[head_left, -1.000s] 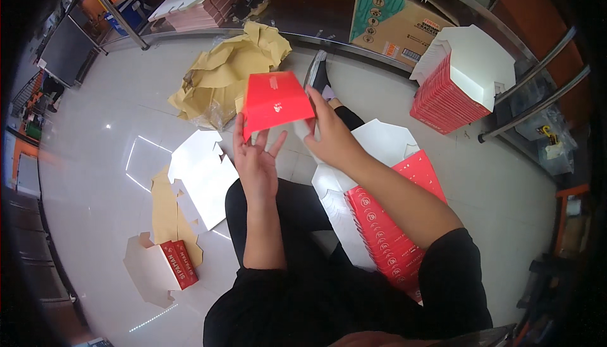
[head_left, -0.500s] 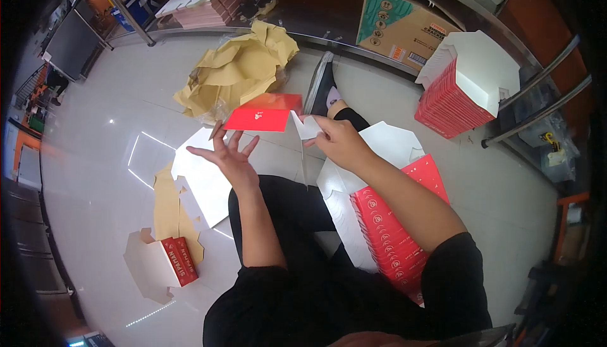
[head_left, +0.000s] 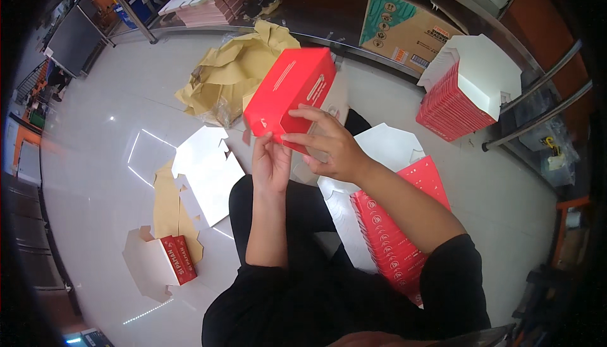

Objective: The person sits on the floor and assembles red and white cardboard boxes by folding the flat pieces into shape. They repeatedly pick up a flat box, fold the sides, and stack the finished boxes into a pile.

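Note:
A red cardboard food box (head_left: 288, 87) with white print is held up in front of me, tilted, its walls folded into shape. My left hand (head_left: 273, 167) grips the lower near corner, fingertips pressed to its edge. The fingers of my right hand (head_left: 335, 144) lie along its right near side, the thumb underneath. A stack of nested red and white boxes (head_left: 401, 227) leans beside my right leg, under my right forearm. Flat white cardboard blanks (head_left: 208, 170) lie on the floor to my left.
Crumpled brown paper (head_left: 208, 81) lies beyond the held box. A second nested box stack (head_left: 442, 103) stands far right, near a carton (head_left: 404, 27) on a metal shelf. An open box (head_left: 155, 265) and flat brown paper (head_left: 167, 208) are on the floor at left.
The box has turned and tilted up, showing more of its red outside. My left hand has come in from the left and closed on its near corner; my right hand has shifted along the side.

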A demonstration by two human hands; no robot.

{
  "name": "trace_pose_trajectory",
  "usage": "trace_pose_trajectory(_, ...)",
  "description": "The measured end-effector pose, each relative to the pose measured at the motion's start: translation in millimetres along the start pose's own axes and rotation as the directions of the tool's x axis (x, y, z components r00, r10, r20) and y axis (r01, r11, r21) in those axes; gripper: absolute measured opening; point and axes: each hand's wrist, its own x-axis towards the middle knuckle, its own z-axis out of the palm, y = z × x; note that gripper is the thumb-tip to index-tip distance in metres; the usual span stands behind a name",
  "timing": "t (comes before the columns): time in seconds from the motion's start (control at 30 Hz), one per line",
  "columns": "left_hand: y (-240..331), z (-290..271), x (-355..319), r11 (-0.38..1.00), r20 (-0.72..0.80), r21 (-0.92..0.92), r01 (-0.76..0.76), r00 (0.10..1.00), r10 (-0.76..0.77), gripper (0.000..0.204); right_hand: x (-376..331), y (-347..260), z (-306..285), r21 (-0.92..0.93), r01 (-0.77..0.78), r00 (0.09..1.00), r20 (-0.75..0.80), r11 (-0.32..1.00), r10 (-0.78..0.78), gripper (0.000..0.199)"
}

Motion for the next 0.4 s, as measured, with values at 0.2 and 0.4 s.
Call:
trace_pose_trajectory(0.2, -3.1, 17.9, -14.0, 0.976, 0.08, 0.201, -0.082, 0.995, 0.067, 0.039, 1.6, -13.8, -22.0, -0.305, 0.083, 0.994, 0.09, 0.949, -0.058, 0.045)
trace_pose_trajectory(0.4, -6.9, 36.3, -24.4, 0.948, 0.152, 0.247, -0.2, 0.974, 0.166, 0.049, -5.9, 8.2, -18.1, -0.495, 0.324, 0.945, 0.125, 0.806, -0.303, 0.059)
